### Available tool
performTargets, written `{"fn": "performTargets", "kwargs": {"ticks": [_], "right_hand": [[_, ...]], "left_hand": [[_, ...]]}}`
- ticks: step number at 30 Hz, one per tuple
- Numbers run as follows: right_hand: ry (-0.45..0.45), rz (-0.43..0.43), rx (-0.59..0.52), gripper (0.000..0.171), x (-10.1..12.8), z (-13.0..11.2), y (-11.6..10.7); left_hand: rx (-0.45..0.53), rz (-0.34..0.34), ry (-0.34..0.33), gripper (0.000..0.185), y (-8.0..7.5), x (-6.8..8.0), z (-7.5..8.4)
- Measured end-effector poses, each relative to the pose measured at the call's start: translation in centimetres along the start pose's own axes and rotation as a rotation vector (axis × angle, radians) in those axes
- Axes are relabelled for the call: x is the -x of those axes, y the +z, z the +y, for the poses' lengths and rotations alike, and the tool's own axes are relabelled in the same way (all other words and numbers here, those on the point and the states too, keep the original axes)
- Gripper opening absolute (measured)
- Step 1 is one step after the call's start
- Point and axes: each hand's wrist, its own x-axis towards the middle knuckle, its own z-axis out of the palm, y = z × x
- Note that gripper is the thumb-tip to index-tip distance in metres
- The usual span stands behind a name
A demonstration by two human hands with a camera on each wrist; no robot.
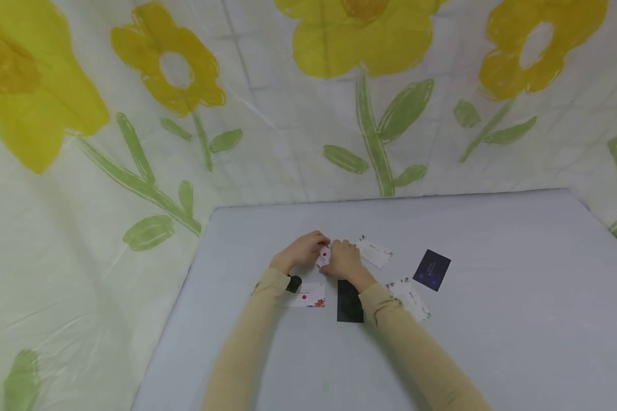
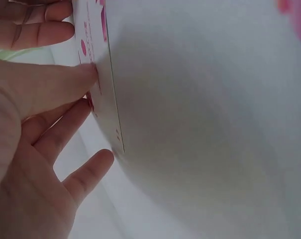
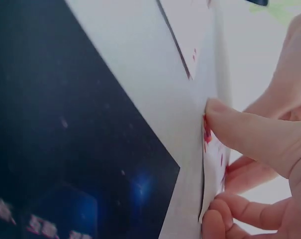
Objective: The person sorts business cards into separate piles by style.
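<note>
A small white card [image 1: 324, 255] with red print is held between my two hands, tilted up off the table in the wrist views. My left hand [image 1: 302, 251] pinches it, with the thumb [image 2: 83, 77] on the printed face and fingers behind. My right hand [image 1: 345, 260] grips the other end, its thumb [image 3: 227, 117] at one edge and curled fingers [image 3: 230, 211] at another. Below the hands lies a second white card [image 1: 313, 292] with a red flower corner, partly covered by the left wrist. Beside it, a black card [image 1: 348, 302] lies under the right wrist.
To the right, two white cards with leafy corners, an upper one [image 1: 375, 253] and a lower one [image 1: 413, 299] partly behind the right sleeve, lie near a dark blue card [image 1: 432, 269]. The pale table [image 1: 519, 257] ends at a flower-printed sheet [image 1: 283, 142].
</note>
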Motion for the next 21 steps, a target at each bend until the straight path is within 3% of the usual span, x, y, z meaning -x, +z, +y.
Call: {"fn": "performTargets", "kwargs": {"ticks": [6,10,15,18,21], "right_hand": [[-0.044,-0.002,-0.123,0.054,-0.3,0.7,-0.2],[-0.091,0.039,-0.167,0.052,-0.1,0.9,-0.2],[-0.158,0.150,-0.191,0.028,0.1,1.3,-0.3],[-0.220,0.234,-0.233,0.011,0.2,1.6,-0.7],[-0.288,0.273,-0.290,0.005,0.4,1.7,-1.4]], "left_hand": [[0.035,-0.021,-0.065,0.035,-0.5,0.8,-0.2],[0.031,0.017,-0.128,0.032,-0.8,1.4,-0.1],[0.035,0.190,-0.146,0.015,-0.9,2.0,0.2],[0.095,0.313,-0.113,0.009,-1.0,2.6,0.5],[0.168,0.397,-0.075,0.008,-1.3,3.4,0.8]]}}
